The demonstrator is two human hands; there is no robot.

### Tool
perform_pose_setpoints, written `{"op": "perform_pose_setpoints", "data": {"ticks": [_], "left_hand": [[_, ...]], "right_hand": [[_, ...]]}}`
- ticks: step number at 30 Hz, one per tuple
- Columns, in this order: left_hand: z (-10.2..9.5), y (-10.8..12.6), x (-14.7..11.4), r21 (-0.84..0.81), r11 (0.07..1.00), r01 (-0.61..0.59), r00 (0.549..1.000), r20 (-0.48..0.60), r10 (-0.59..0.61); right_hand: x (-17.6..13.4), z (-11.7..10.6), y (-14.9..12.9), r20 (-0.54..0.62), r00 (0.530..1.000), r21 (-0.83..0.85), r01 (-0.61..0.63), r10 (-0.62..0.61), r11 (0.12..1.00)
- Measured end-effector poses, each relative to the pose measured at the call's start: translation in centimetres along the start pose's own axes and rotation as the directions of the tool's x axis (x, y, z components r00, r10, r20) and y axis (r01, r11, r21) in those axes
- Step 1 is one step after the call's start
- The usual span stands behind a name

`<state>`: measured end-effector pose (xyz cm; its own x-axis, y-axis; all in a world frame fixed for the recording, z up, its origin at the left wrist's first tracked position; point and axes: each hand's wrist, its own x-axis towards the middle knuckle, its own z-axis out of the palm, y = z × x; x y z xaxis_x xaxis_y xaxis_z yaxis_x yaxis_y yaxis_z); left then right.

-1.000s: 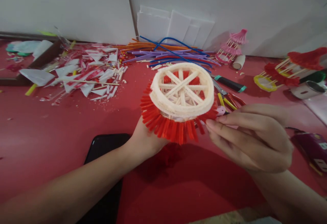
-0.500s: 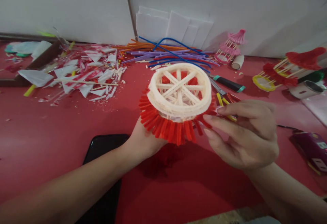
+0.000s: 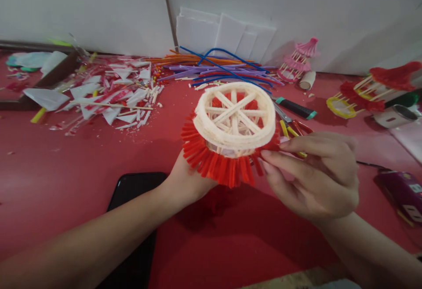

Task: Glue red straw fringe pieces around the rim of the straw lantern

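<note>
A craft model (image 3: 234, 137) made of pipe cleaners is held up over the red table. Its top is a cream ring with crossed spokes like a wheel, and a fringe of short red pipe-cleaner pieces (image 3: 227, 170) spreads out below it. My left hand (image 3: 189, 179) grips the model from underneath; its fingers are hidden behind the fringe. At the right side of the fringe, my right hand (image 3: 313, 174) is closed in a pinch, thumb and forefinger on a red pipe-cleaner piece (image 3: 257, 166). The fingertips partly cover that piece.
Behind the model lie loose pipe cleaners (image 3: 217, 69). Scraps (image 3: 115, 91) cover the back left. Pliers (image 3: 293, 133), a cutter (image 3: 295, 107), a pink tiered model (image 3: 298, 60) and a red-yellow one (image 3: 362, 91) are at right. A black phone (image 3: 132, 227) lies under my left arm.
The model has shifted slightly to the right with my left hand. My right thumb and forefinger have moved a little closer in against the fringe.
</note>
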<state>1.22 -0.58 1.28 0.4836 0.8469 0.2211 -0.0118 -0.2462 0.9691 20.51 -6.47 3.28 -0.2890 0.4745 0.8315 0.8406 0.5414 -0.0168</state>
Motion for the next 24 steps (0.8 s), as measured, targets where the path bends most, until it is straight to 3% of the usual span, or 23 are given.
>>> {"op": "perform_pose_setpoints", "data": {"ticks": [4,8,24], "left_hand": [[0.0,-0.3,-0.1,0.003,1.0,0.001,1.0,0.004,-0.001],[0.1,-0.5,-0.3,0.029,0.999,0.022,0.999,-0.027,-0.021],[0.2,-0.3,-0.3,-0.02,0.999,0.039,0.998,0.049,-0.038]], "right_hand": [[0.0,-0.1,0.7,-0.062,0.995,0.039,0.084,-0.082,0.996],[0.0,-0.5,2.0,0.037,0.985,0.079,0.167,-0.17,0.983],[-0.6,-0.3,2.1,-0.02,0.989,0.079,0.15,-0.149,0.985]]}}
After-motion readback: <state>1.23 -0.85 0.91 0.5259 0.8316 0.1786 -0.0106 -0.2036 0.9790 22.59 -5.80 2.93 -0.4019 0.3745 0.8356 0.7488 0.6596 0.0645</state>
